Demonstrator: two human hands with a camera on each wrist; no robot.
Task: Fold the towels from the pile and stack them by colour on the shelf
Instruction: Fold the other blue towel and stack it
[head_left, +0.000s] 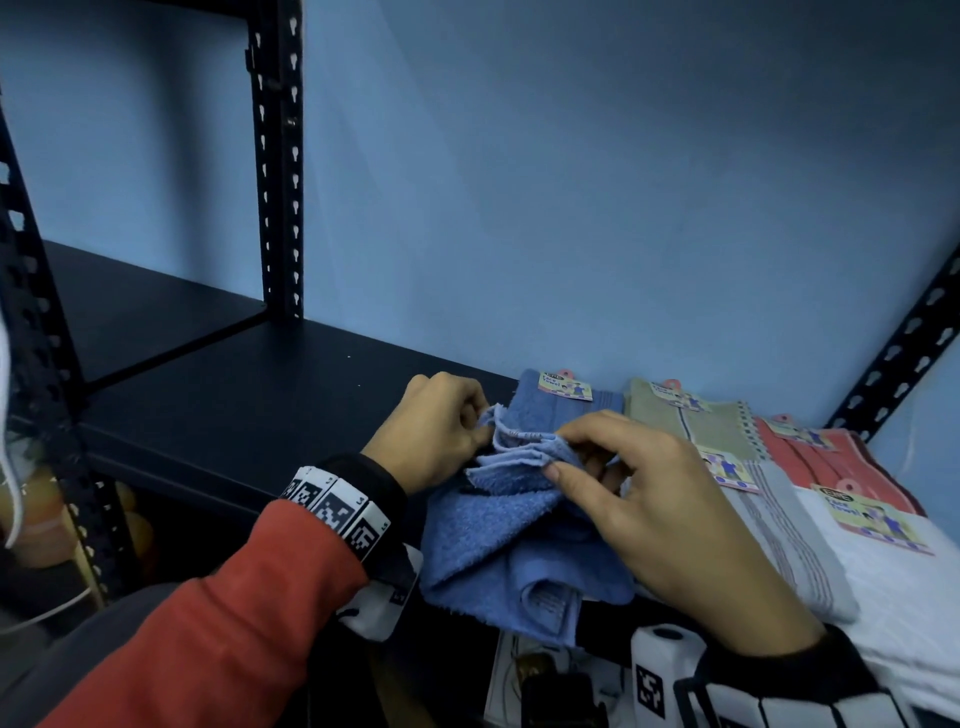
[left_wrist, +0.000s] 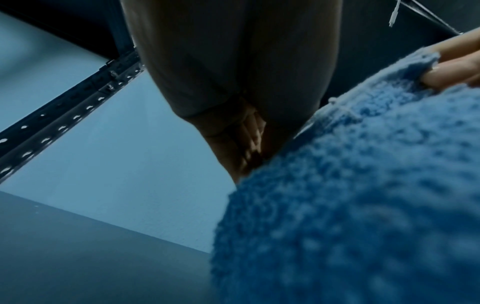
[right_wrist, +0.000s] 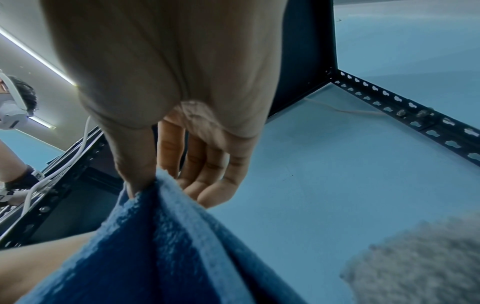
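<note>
Both hands pinch the blue towel (head_left: 519, 525); only the head view shows shelved towels (head_left: 691, 415).

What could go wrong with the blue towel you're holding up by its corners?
Both hands, left hand and right hand, only pinch the bunched top edges of the blue towel. The grip looks light, so an edge might slip and the fold could come out crooked. Its lower part hangs past the front of the shelf, so it might slide off if let go. The right hand is close to the grey towel and could nudge it.
</note>
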